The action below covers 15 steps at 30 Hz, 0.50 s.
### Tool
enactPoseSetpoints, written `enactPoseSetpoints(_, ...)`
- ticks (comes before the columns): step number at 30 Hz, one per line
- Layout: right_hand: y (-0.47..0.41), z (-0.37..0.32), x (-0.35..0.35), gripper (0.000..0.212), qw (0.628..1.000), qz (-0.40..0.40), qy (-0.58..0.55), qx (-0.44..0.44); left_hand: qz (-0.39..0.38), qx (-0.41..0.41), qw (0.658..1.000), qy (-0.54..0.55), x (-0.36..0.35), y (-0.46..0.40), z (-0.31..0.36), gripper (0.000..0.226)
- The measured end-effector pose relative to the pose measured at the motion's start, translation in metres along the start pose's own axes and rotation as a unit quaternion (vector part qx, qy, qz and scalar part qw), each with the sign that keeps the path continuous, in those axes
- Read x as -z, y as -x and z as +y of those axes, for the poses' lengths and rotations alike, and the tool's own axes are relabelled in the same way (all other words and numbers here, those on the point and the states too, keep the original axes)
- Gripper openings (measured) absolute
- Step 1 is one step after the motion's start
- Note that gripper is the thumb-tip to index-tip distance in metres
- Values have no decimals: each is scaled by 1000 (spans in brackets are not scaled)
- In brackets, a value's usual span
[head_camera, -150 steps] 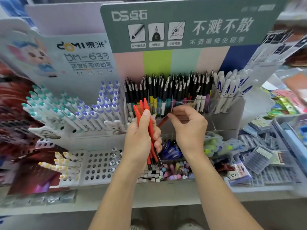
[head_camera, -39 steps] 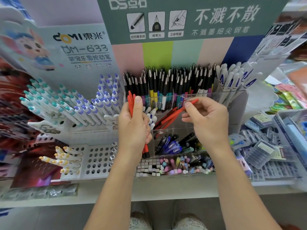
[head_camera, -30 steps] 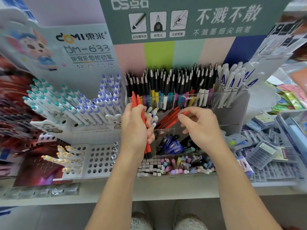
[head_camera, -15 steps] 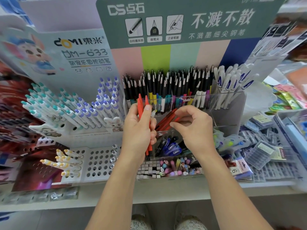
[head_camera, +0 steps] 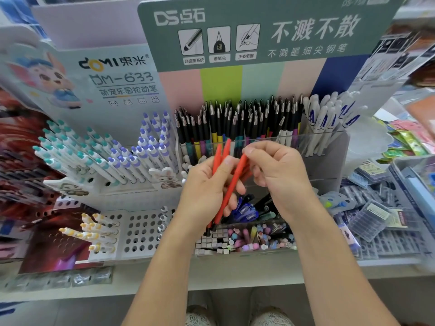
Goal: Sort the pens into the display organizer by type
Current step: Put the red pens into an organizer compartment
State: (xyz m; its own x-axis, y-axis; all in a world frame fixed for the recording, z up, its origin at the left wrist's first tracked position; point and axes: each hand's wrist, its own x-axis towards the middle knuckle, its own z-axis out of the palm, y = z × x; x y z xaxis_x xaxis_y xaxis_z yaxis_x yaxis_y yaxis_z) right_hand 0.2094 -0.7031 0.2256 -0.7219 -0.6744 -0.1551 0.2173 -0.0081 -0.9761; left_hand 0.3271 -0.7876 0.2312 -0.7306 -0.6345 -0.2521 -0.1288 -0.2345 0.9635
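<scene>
Open gap above clear bin [head_camera: 329,158], upright pens [head_camera: 247,123] crowding behind

Red pens [head_camera: 231,184]; green header card [head_camera: 266,31]; pink, lime, teal, navy striped backboard [head_camera: 221,83].

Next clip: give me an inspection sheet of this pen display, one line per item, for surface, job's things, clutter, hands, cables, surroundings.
Surface: pale shelf carrying the racks.
Job's things: red pens bunched in the left hand; one red pen pinched at its top by the right hand; clear organizer with black-capped pens in its back row.
Clutter: blue pens and small pastel pieces in the front trays.
Hands: both grip red pens, close together over the organizer.
Cables: nothing seen.
Surroundings: white peg rack of teal and purple-tipped pens to the left, green sign above, packaged goods to the right.
</scene>
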Motion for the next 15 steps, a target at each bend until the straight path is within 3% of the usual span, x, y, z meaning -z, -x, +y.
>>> enactPoseSetpoints(3, 0, -10, 3, 16, 991, 78, -68, 80, 125, -35, 991, 27, 5, -1, 3, 25)
enactPoseSetpoints(6, -6, -11, 12, 16, 972, 162, -5, 172, 199, -68, 977, 25, 18, -5, 3, 27)
enactPoseSetpoints(15, -9, 23, 1, 9, 930, 183, 226, 225, 160, -41, 984, 63, 17, -3, 0, 31)
